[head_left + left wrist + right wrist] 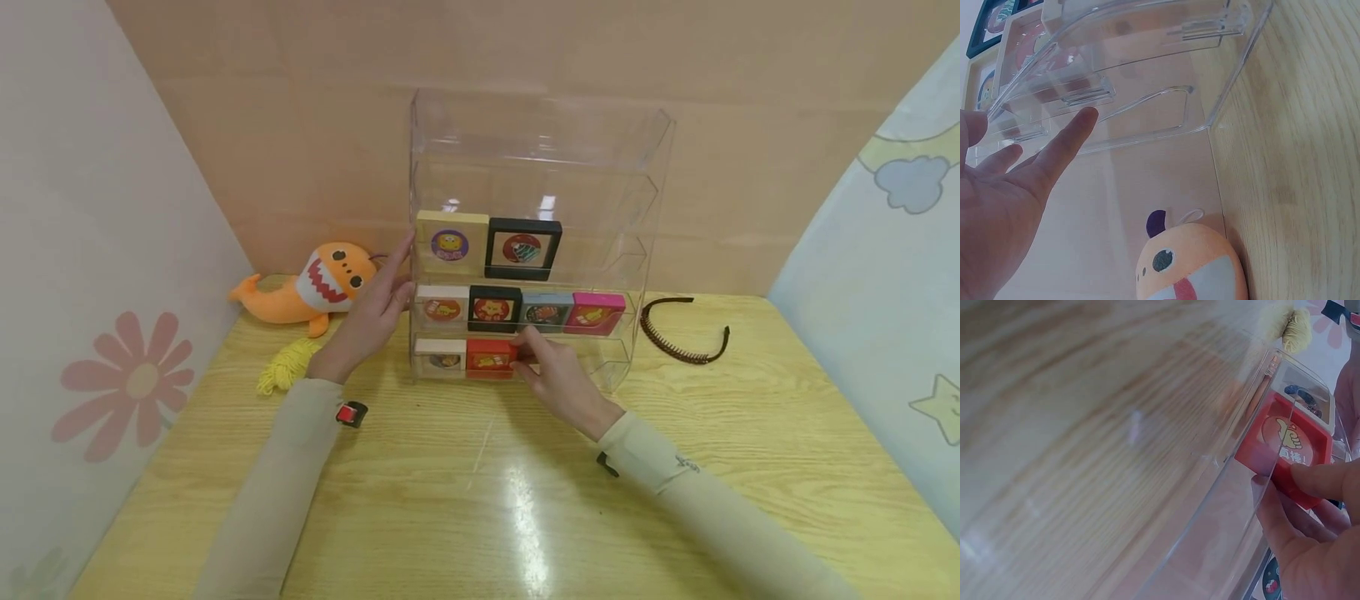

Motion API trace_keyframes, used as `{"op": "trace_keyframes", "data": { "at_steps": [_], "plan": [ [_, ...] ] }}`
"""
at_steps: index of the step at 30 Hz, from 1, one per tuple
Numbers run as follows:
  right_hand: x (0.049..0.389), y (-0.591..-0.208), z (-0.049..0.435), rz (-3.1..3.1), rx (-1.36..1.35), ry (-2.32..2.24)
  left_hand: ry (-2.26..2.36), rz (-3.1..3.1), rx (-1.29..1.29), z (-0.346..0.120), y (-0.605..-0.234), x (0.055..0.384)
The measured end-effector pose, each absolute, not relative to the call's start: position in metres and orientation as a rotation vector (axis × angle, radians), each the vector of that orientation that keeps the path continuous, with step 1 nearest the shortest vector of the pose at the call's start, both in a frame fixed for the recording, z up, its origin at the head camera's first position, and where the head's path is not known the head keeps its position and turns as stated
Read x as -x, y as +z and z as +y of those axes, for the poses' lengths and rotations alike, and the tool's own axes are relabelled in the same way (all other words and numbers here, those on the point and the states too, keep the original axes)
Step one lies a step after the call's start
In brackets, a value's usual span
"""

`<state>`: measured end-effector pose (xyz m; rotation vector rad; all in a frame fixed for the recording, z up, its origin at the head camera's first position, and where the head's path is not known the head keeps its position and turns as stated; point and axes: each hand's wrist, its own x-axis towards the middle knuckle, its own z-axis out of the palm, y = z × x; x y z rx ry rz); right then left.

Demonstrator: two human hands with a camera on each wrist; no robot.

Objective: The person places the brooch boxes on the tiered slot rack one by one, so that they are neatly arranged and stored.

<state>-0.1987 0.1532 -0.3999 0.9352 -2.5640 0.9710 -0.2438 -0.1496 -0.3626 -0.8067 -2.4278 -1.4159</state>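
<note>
A clear acrylic tiered rack (pixel 600 179) stands upright against the back wall, holding small square framed boxes on its lower tiers. My left hand (pixel 373 312) rests along the rack's left side with its fingers extended; the left wrist view shows those fingers (pixel 1063 147) straight against the clear panel. At the bottom tier, my right hand (pixel 562 375) pinches a red square box (pixel 1291 440) with a yellow thumbs-up picture, thumb on its front edge and fingers behind. This box sits beside a white-framed box (pixel 440 358) at the tier's left end.
Above are a cream box (pixel 452 242), a black-framed box (pixel 522 249) and a pink box (pixel 596 315), among others. An orange shark plush (pixel 300 292) and yellow yarn (pixel 288 365) lie left of the rack. A dark brown headband (pixel 682 354) lies on the right.
</note>
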Motion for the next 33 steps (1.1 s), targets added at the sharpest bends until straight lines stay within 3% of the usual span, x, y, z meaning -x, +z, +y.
{"op": "trace_keyframes", "data": {
  "at_steps": [17, 33],
  "plan": [
    [0.182, -0.376, 0.172, -2.496, -0.924, 0.840, -1.385, -2.438, 0.807, -0.150, -0.364, 0.248],
    [0.183, -0.323, 0.276, -2.520, -0.626, 0.605, -1.362, -2.303, 0.694, -0.166, -0.367, 0.244]
  ]
}}
